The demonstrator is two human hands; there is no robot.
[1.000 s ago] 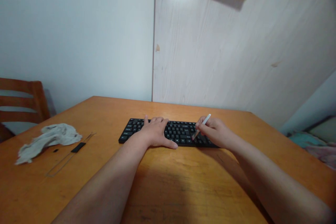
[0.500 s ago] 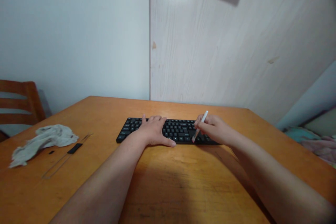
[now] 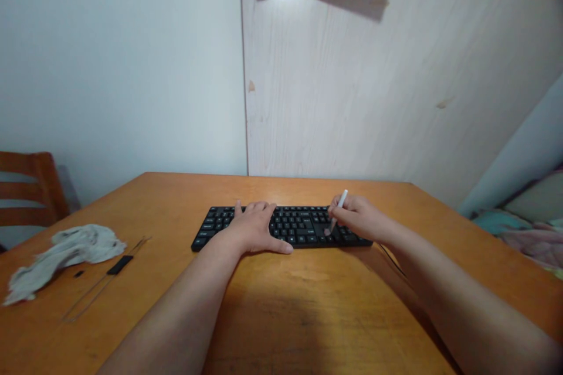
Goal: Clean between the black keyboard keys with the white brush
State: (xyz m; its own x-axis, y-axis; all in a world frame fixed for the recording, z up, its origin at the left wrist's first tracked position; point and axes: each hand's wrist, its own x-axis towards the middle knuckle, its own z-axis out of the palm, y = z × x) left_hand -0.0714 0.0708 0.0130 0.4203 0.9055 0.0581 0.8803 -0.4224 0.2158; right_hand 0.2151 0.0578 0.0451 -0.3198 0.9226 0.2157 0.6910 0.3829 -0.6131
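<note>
Right hand [image 3: 358, 217] grips white pen [image 3: 339, 208] above keyboard [image 3: 308, 228]; left hand [image 3: 253, 228] lies open.

Left hand rests flat on the keyboard's left half; pen tip sits at the right-hand keys. Against the earlier frame, the keyboard sits lower in view on the tabletop [image 3: 308, 316]; hand placement matches.

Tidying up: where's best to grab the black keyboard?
Probably take the black keyboard by its short left end, coming from the near side: that end is bare, while the left hand and right hand lie on keys further along. Long and thin, it suits an edge pinch.
</note>
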